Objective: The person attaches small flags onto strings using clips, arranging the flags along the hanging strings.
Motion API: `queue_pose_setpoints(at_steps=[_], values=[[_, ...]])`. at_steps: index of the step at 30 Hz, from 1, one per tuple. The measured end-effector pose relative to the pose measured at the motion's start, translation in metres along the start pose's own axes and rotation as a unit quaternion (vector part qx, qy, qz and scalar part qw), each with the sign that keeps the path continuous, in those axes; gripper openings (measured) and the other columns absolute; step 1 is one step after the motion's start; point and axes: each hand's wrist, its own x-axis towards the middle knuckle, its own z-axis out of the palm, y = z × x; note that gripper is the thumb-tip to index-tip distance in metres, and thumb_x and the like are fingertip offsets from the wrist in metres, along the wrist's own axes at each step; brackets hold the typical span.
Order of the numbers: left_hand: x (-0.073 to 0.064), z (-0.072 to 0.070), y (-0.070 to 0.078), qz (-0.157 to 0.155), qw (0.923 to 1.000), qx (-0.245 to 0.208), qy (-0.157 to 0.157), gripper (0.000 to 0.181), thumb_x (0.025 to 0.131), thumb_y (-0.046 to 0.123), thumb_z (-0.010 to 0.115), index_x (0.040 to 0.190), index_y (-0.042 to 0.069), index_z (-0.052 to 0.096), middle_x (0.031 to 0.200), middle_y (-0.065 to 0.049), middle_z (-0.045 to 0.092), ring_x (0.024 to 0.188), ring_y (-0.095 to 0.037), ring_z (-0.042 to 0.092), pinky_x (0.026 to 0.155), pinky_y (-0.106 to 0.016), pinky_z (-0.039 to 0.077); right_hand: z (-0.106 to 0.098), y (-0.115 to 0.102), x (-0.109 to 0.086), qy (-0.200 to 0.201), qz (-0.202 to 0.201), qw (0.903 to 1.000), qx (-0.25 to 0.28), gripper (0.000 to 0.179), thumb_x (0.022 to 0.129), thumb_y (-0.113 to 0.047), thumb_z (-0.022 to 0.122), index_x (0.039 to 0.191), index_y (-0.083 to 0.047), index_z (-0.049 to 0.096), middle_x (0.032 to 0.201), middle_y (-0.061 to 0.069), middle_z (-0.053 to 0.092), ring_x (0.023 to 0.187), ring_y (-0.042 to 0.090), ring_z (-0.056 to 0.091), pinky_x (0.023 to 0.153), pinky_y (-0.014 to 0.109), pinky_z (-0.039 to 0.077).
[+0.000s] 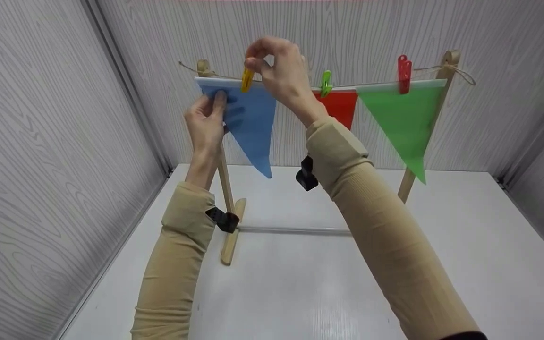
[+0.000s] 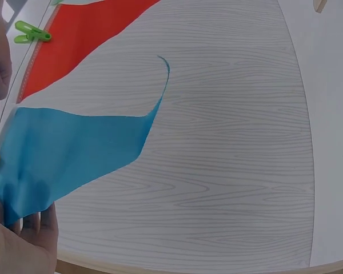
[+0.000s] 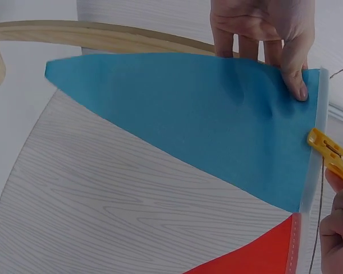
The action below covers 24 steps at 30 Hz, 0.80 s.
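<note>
A blue triangular pennant (image 1: pixel 253 118) hangs at the left end of a string, its white top band along the line. My left hand (image 1: pixel 207 120) pinches it near its upper left corner, thumb in front and fingers behind. Above, my right hand (image 1: pixel 284 68) pinches the top end of a yellow clothespin (image 1: pixel 247 79), whose lower end lies over the white band. In the right wrist view, the clothespin (image 3: pixel 330 153) crosses the band's edge close to the middle. Beside the blue pennant hangs a red pennant (image 1: pixel 343 105), partly hidden by my right arm.
A green clothespin (image 1: pixel 326 84) sits on the red pennant and a red clothespin (image 1: pixel 404 74) on a green pennant (image 1: pixel 406 118). Wooden posts (image 1: pixel 444 78) hold the string ends. A clear rod (image 1: pixel 295 230) runs low across the white table (image 1: pixel 272 283); wood-grained panels (image 1: pixel 40 141) stand around.
</note>
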Motion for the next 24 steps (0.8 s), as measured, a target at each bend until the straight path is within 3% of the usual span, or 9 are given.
queue_pose_setpoints(at_steps=[8,13,16,19,21,24], values=[[0.001,0.001,0.001,-0.003,0.9999,0.009,0.002,0.032,0.104,0.022,0.056,0.124,0.0,0.067,0.094,0.0,0.065,0.094,-0.014,0.063,0.094,-0.047,0.059,-0.001,-0.002,-0.002,-0.033,0.005,0.9994,-0.006,0.026,0.101,-0.022,0.061,0.117,-0.005,0.071,0.113,0.011,0.072,0.11,0.019,0.065,0.101,0.028,0.049],[0.001,0.0,0.001,-0.022,0.9997,0.001,0.007,0.03,0.103,0.022,0.058,0.121,0.001,0.069,0.091,0.002,0.068,0.091,-0.012,0.066,0.093,-0.047,0.06,-0.001,-0.001,-0.002,-0.059,0.022,0.998,-0.004,0.034,0.101,-0.026,0.061,0.129,-0.007,0.068,0.123,0.01,0.071,0.118,0.018,0.063,0.106,0.025,0.048],[0.001,0.0,0.0,-0.033,0.9994,-0.009,0.007,0.029,0.102,0.022,0.06,0.117,-0.001,0.07,0.088,0.003,0.068,0.086,-0.011,0.068,0.089,-0.043,0.062,-0.001,0.002,-0.004,-0.062,0.026,0.9977,0.004,0.041,0.1,-0.03,0.062,0.135,-0.009,0.063,0.128,0.009,0.07,0.086,0.011,0.068,0.084,0.019,0.055],[0.0,0.0,-0.001,-0.036,0.9991,-0.023,0.006,0.031,0.1,0.021,0.061,0.116,-0.004,0.069,0.089,0.0,0.071,0.086,-0.012,0.071,0.083,-0.039,0.063,-0.001,0.004,-0.007,-0.061,0.026,0.9977,0.017,0.047,0.099,-0.033,0.064,0.139,-0.009,0.06,0.131,0.01,0.069,0.05,0.002,0.052,0.058,0.014,0.05],[-0.002,-0.001,-0.002,-0.034,0.9991,-0.026,0.005,0.033,0.1,0.021,0.063,0.119,-0.004,0.068,0.099,-0.008,0.075,0.092,-0.018,0.074,0.084,-0.038,0.063,-0.001,0.004,-0.009,-0.058,0.023,0.9976,0.028,0.05,0.098,-0.033,0.065,0.141,-0.008,0.058,0.133,0.01,0.068,0.042,-0.001,0.043,0.053,0.013,0.046],[-0.006,-0.003,-0.002,-0.023,0.9995,-0.022,0.007,0.035,0.098,0.021,0.065,0.123,-0.005,0.067,0.114,-0.02,0.074,0.104,-0.025,0.075,0.086,-0.038,0.062,-0.002,0.003,-0.013,-0.053,0.022,0.9974,0.044,0.054,0.096,-0.033,0.067,0.143,-0.009,0.055,0.137,0.008,0.065,0.044,-0.002,0.046,0.055,0.013,0.047]])
